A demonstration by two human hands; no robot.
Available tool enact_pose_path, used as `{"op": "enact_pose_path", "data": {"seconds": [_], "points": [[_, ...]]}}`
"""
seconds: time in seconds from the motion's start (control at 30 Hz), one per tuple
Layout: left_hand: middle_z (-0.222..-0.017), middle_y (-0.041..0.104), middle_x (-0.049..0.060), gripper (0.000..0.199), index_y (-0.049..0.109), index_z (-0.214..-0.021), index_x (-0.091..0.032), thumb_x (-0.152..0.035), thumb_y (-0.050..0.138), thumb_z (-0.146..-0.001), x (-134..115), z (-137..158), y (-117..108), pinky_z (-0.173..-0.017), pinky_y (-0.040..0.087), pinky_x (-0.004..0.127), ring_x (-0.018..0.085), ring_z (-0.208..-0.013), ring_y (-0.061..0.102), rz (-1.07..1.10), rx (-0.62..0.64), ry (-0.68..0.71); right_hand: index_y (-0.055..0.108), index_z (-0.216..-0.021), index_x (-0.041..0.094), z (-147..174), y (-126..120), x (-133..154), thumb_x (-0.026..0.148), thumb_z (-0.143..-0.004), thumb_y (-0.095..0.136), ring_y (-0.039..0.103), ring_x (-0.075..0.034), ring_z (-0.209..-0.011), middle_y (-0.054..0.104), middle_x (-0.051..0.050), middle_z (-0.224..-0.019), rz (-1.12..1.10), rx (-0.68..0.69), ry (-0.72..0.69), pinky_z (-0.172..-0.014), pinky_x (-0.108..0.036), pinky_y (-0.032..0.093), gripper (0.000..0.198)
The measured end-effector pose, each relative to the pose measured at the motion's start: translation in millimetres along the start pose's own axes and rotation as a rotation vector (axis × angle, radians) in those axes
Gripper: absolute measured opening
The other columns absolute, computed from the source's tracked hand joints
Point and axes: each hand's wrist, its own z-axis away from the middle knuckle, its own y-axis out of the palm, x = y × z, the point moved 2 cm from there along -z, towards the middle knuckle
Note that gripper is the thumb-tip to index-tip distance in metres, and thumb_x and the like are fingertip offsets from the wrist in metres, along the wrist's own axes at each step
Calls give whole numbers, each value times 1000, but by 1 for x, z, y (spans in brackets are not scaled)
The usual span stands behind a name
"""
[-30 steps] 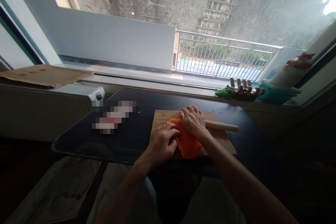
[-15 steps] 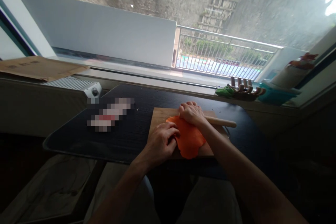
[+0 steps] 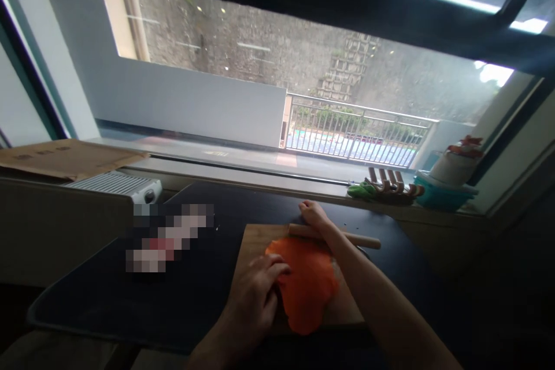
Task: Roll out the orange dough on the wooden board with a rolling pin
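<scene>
A flat, irregular sheet of orange dough point(image 3: 309, 283) lies on a wooden board point(image 3: 249, 237). My left hand point(image 3: 260, 289) is at the sheet's left edge, its curled fingers gripping the edge, where a bit of orange shows raised. A wooden rolling pin point(image 3: 362, 240) lies across the far part of the board, just beyond the dough, its right end past the board. My right hand point(image 3: 314, 215) is beyond the pin, near the board's far edge, with fingers curled closed. Its palm is hidden, and my forearm crosses above the pin.
The board lies on a dark table point(image 3: 182, 295). A blurred-out item point(image 3: 169, 240) is on its left side. Along the windowsill are a green cloth-like thing point(image 3: 362, 191), a brown rack point(image 3: 392, 188) and a teal container point(image 3: 446, 193). Brown cardboard point(image 3: 73, 157) lies at far left.
My right hand has left the near side of the rolling pin and moved beyond it, its fingers now curled. My left hand stays at the dough's edge. The view has tilted upward.
</scene>
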Motion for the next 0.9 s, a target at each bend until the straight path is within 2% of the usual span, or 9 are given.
{"op": "enact_pose_path", "data": {"seconds": [0.07,0.17,0.3,0.43,0.6,0.73,0.83,0.9], "points": [[-128,61,3,61,60,-117,-29,3,43,-68,7,3,4,-105,47,37,22,-122,56,-1,-29,19,67,-101,18,-2,-2,-8,25,-96,28,62,-16,-87,70,-6,-97,-38,-23,23,-70,-24,43,41],[-130,60,3,63,60,-118,-31,2,45,-67,15,5,10,-104,48,35,22,-123,56,-5,-77,41,68,-92,20,21,3,-15,28,-96,31,63,-16,-81,71,-4,-89,-59,-45,5,-66,-23,40,38],[-128,62,3,46,68,-105,-32,-4,50,-73,16,4,11,-100,52,35,25,-118,60,-25,-88,-12,68,-81,23,53,4,-14,35,-98,35,65,-20,-79,72,-6,-84,144,-111,-59,-71,-28,40,39],[-119,67,2,32,70,-87,-29,-7,50,-74,11,-1,4,-94,54,29,23,-113,63,81,-59,-64,70,-85,23,48,-12,-15,35,-100,27,66,-21,-81,72,-9,-87,208,-77,6,-70,-29,41,47],[-111,68,4,26,67,-78,-25,-9,47,-76,5,-7,-2,-89,55,26,19,-104,66,252,49,-47,69,-87,25,46,-16,3,35,-100,30,66,-21,-80,73,-6,-87,196,-53,-93,-65,-28,39,42],[-115,66,5,25,67,-80,-24,-9,47,-77,6,-7,-3,-95,52,29,20,-109,63,178,26,-77,67,-77,23,68,1,21,35,-99,31,65,-19,-73,72,-6,-79,162,-32,-115,-65,-28,38,44],[-115,67,5,27,68,-86,-26,-9,49,-77,7,-4,-4,-97,51,34,23,-111,62,68,-5,-88,66,-87,23,75,10,23,30,-96,37,65,-19,-79,71,-5,-83,97,-38,-100,-70,-27,39,32],[-118,66,5,34,69,-93,-27,-7,50,-75,6,-2,-5,-99,50,41,25,-114,60,-2,-11,-75,65,-100,24,67,12,21,28,-94,40,62,-20,-92,70,-5,-96,37,-79,-120,-77,-28,40,26]]}}
